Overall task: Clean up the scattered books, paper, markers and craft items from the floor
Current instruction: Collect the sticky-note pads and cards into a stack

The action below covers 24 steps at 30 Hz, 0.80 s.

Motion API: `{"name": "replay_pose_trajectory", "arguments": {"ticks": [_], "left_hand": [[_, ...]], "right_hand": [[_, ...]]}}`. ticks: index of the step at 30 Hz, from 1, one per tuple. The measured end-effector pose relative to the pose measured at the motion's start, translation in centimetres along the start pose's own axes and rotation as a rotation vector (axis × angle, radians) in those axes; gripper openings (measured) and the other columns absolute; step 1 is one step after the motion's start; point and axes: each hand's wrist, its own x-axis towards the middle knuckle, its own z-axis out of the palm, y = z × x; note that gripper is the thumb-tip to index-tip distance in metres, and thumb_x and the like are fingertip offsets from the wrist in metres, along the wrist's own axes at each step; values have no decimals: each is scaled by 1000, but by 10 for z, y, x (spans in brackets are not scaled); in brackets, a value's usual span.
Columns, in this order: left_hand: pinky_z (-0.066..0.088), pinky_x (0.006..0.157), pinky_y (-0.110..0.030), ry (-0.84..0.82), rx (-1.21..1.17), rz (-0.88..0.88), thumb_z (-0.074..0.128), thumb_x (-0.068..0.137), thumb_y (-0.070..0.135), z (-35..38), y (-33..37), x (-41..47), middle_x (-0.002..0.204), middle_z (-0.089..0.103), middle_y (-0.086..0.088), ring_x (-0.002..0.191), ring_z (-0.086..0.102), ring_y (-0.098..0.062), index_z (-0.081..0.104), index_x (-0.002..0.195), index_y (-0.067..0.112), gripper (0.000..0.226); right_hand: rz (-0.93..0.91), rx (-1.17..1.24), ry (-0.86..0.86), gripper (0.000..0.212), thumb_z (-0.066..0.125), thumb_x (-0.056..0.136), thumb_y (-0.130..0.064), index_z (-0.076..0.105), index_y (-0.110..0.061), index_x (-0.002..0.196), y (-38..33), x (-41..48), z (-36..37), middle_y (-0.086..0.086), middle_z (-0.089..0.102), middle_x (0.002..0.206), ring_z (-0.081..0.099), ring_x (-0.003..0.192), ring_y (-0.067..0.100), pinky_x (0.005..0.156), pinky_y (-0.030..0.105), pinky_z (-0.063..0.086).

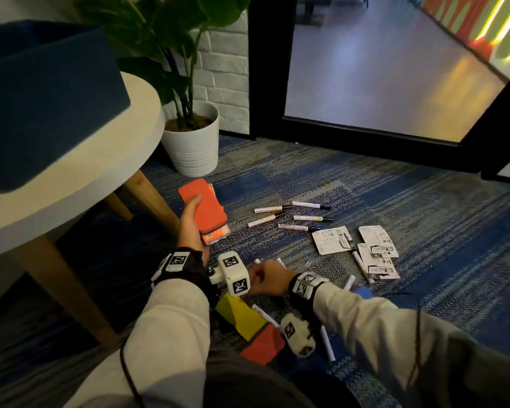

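1. On the blue patterned carpet (409,201), five markers (292,217) are lying in a loose cluster, well apart from the black door frame (265,69).
2. Just right of that cluster, three crumpled paper packets (376,248) are lying close together, and a white pen (361,265) is lying partly under them.
3. The left hand (190,228) is gripping an orange pad (202,209), thumb lying across its face and fingers wrapping behind, and is holding it above the carpet beside the wooden table leg (150,195).
4. The right hand (267,279) is hovering low over the carpet with its fingers curling round two white sticks (280,262), whose tips are poking out above the knuckles.
5. Between the two forearms, a yellow pad (242,316) and a red pad (264,343) are lying touching each other, with loose white markers (327,343) lying just beside them.
6. A paper clip (308,262) is lying between the right hand and the packets.
7. A blue box (42,98) is sitting on the round white table (80,172), and a potted plant (192,142) is standing beside it.
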Motion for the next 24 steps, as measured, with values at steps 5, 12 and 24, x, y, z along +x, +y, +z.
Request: {"name": "replay_pose_trajectory", "arguments": {"ticks": [5,12,24], "left_hand": [[51,70,-32,-29,13,-21,57,93,37,3,1,-1,113,68,-21,82,67,-23,64,122,8,42],[49,78,-36,-1,-44,-56,59,90,34,6,-5,4,98,69,-8,84,63,-23,67,105,15,25],[43,106,-51,-40,-60,-117,55,89,43,2,-17,10,120,70,-14,114,62,-34,65,124,15,46]], "right_hand": [[0,-293,-123,46,83,63,-58,59,-24,82,12,14,52,-2,60,72,60,71,24,65,37,52],[90,-246,-130,63,81,63,-59,67,-6,94,14,21,67,12,70,87,66,80,29,73,49,58],[20,925,193,28,42,106,-21,55,-11,128,-52,6,-73,5,66,114,67,92,15,80,32,59]]}}
